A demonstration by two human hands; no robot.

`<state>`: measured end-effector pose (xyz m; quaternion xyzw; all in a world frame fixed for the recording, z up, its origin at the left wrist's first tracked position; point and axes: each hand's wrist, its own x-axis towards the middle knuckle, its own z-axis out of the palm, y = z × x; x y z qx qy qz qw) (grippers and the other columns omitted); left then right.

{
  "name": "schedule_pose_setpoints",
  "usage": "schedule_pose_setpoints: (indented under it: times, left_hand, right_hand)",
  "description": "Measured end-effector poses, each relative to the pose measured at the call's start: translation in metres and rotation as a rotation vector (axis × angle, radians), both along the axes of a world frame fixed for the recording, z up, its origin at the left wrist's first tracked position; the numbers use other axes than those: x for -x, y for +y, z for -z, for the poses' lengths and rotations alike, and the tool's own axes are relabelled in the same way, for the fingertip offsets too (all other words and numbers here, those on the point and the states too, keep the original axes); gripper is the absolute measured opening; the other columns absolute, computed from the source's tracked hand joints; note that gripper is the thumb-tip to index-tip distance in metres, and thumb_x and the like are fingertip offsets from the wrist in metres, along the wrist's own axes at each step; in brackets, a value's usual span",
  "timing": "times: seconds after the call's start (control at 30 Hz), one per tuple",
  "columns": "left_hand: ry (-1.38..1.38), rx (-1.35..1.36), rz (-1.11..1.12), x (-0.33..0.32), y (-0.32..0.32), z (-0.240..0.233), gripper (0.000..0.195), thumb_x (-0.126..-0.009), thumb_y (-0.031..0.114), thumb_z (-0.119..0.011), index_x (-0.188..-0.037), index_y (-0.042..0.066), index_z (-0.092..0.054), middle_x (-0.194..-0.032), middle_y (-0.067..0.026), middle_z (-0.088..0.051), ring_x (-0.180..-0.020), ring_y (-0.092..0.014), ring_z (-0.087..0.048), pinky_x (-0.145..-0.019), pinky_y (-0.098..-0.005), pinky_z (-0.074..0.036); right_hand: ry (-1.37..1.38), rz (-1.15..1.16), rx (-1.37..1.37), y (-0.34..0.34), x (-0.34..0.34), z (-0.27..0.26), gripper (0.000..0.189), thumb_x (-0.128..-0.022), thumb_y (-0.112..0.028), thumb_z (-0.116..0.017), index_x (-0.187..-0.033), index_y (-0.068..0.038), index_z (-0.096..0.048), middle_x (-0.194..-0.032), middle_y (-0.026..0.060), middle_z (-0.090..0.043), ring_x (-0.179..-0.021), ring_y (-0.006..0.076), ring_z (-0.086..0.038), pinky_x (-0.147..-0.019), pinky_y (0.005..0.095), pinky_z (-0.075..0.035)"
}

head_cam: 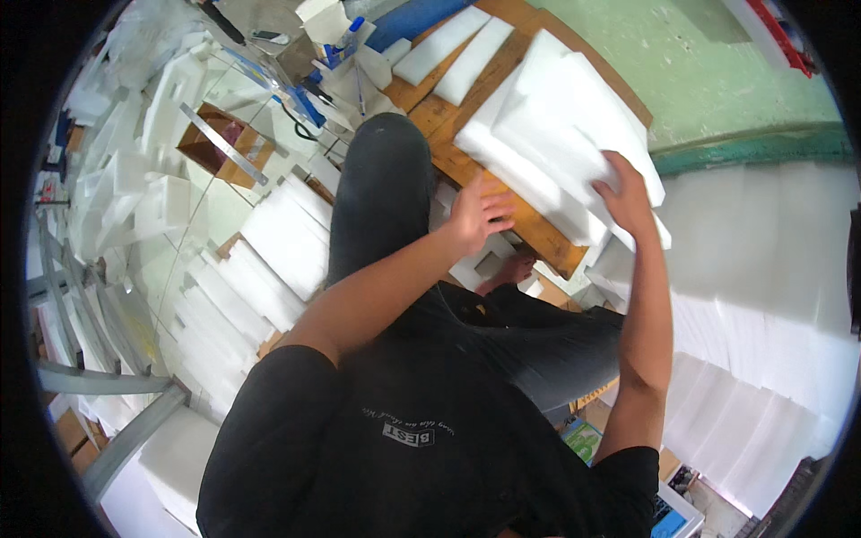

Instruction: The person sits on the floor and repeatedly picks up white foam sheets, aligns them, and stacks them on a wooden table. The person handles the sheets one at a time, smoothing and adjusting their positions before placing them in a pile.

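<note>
White foam sheets (545, 114) lie in an uneven stack on a wooden table (444, 151). My right hand (627, 191) is at the right part of the stack, its thumb and forefinger apart against the white foam; whether it pinches a sheet cannot be told. My left hand (474, 215) is over the near edge of the table, fingers spread, holding nothing. Two narrow foam strips, a left one (440, 47) and a right one (474, 60), rest further back on the wood.
A bare foot (514, 269) shows below the table edge. Foam pieces (282, 235) cover much of the floor at left, near an open cardboard box (249, 151) with a metal strip (222, 142) across it. Large foam stacks (753, 235) stand at right. Pens (356, 27) stand beside the table.
</note>
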<state>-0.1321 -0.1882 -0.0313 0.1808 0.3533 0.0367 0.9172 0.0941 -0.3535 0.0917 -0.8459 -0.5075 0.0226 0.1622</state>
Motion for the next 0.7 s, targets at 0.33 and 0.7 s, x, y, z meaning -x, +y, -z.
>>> schedule_pose_setpoints:
  times: [0.33,0.7]
  left_hand:
    - [-0.275,0.251,0.04,-0.058,0.018,0.014,0.091,-0.1,0.075,-0.031,-0.158,0.005,-0.029,-0.152,-0.0257,-0.042,-0.139,-0.037,-0.046,-0.109,-0.0579,-0.045]
    - [-0.498,-0.391,0.065,-0.067,0.098,0.014,0.081,-0.099,0.059,-0.045,-0.147,-0.007,-0.039,-0.138,-0.0249,-0.054,-0.12,-0.034,-0.061,-0.091,-0.0437,-0.057]
  right_hand:
    - [-0.015,0.128,-0.013,-0.179,0.088,-0.099,0.05,-0.078,0.004,-0.077,-0.124,-0.011,-0.067,-0.144,0.0125,-0.058,-0.142,0.0387,-0.047,-0.119,0.0467,-0.039]
    - [-0.754,0.042,0.331,-0.249,0.076,-0.128,0.048,-0.085,-0.012,-0.07,-0.13,-0.029,-0.066,-0.138,0.0079,-0.058,-0.136,0.0361,-0.05,-0.116,0.0453,-0.045]
